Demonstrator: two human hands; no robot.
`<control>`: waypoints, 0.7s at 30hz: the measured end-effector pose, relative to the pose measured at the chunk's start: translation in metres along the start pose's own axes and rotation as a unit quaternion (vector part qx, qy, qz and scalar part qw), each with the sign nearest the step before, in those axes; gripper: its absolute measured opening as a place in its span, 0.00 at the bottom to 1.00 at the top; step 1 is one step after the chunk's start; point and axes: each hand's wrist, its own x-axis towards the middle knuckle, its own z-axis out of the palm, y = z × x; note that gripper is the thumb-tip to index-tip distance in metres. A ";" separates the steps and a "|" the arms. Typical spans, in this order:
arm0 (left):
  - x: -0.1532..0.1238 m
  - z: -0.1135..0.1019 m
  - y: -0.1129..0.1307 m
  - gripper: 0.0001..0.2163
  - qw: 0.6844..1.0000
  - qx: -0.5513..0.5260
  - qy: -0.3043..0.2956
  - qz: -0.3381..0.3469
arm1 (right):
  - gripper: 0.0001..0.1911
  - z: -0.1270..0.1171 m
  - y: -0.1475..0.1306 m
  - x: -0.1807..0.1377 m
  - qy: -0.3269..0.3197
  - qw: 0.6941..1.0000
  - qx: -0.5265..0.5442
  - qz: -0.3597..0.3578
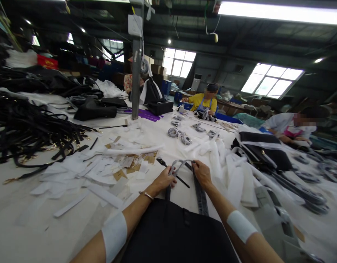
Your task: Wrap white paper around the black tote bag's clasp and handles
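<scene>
A black bag (174, 233) lies on the white table (26, 219) right in front of me. Its handle strap (182, 163), wrapped in pale paper or film, arches up between my hands. My left hand (165, 179) is closed around the left end of the strap, and a bracelet sits on that wrist. My right hand (201, 173) pinches the right end of the same strap. White bands wrap both forearms.
Scraps of white paper (102, 171) litter the table to my left, beside a heap of black straps (26, 131). Wrapped strap coils (179, 135) lie further back. Black bags (264, 151) sit at right. A grey pole (136, 76) stands on the table. Two people work at the far side.
</scene>
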 end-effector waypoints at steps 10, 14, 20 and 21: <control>0.007 -0.006 -0.005 0.25 0.997 -0.063 0.043 -0.009 | 0.08 0.018 -0.006 0.021 -0.082 0.993 0.012 -0.083; 0.007 -0.007 -0.004 0.20 1.000 0.013 0.003 -0.017 | 0.11 0.012 0.002 0.033 -0.079 0.996 0.001 -0.043; -0.006 -0.017 0.012 0.08 0.945 0.326 -0.021 0.003 | 0.18 0.001 0.019 0.020 0.004 1.000 -0.006 -0.007; -0.009 -0.019 0.016 0.07 0.940 0.341 -0.018 0.008 | 0.18 0.000 0.020 0.017 0.005 1.000 -0.007 -0.005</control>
